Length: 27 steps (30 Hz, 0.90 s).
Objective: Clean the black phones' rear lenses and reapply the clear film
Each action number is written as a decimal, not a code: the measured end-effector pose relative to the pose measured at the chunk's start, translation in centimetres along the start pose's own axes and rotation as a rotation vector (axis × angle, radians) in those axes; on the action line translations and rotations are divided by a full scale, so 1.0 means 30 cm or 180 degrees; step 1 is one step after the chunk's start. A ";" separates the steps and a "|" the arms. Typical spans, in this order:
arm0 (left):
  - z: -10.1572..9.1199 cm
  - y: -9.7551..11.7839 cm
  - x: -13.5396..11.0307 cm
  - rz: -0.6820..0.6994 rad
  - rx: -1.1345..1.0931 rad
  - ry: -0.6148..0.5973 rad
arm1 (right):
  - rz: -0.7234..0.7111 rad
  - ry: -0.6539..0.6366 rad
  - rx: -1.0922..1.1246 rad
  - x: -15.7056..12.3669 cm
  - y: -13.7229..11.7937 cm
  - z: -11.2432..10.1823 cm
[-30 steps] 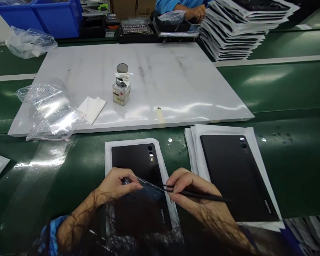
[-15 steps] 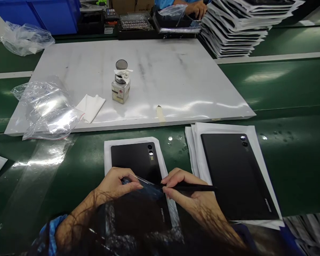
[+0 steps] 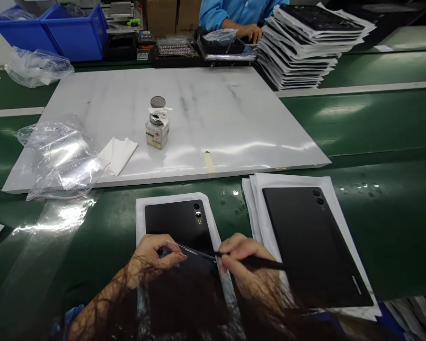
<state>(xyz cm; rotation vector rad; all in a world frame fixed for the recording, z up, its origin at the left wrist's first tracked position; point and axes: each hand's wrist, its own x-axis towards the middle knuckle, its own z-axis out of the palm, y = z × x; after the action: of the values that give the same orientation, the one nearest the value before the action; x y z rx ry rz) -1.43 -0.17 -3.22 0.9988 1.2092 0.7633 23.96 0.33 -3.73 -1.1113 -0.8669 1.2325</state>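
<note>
A dark tablet [image 3: 170, 218] lies back up on a white sleeve [image 3: 141, 213], its cameras at the upper right. Above its middle, my left hand [image 3: 159, 258] pinches a clear plastic film [image 3: 195, 252] between thumb and fingers. The film stretches across toward my right hand [image 3: 246, 265], whose fingers are closed round a slim black tool [image 3: 261, 262]. The tool's tip is near the film's right end; whether they touch I cannot tell. Dark strands of hair blur the tablet's lower part. To the right, a second dark tablet [image 3: 312, 246] rests on stacked white sleeves [image 3: 253, 208].
Behind the tablets is a white board [image 3: 234, 128] bearing a glass bottle [image 3: 157, 132], a folded white cloth [image 3: 118, 155] and clear plastic bags [image 3: 67, 161]. Farther back are blue bins [image 3: 74, 35], a tall stack of sleeved panels [image 3: 298, 61] and a co-worker's hand [image 3: 250, 33].
The view has tilted up slightly, so everything sits lower in the picture. My left hand keeps its pinch on the film, and my right hand still holds the black tool near the film's end.
</note>
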 end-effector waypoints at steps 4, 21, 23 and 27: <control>-0.007 -0.030 -0.009 -0.0052 0.0038 0.0015 | 0.0285 0.0641 0.0265 0.154 0.070 0.051; -0.002 -0.034 -0.005 -0.0043 0.0157 0.0077 | 0.0383 0.0858 -0.0083 0.215 0.149 0.083; 0.000 -0.022 -0.004 -0.0063 0.0156 0.0076 | 0.0366 0.0852 -0.0104 0.213 0.149 0.083; 0.002 -0.015 -0.006 -0.0102 0.0139 0.0064 | 0.0347 0.0845 -0.0135 0.211 0.147 0.085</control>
<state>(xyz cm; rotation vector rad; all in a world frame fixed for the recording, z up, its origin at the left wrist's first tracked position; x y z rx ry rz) -1.42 -0.52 -3.57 1.0073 1.2612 0.7261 21.34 6.93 -7.72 -1.3365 -0.6400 1.1271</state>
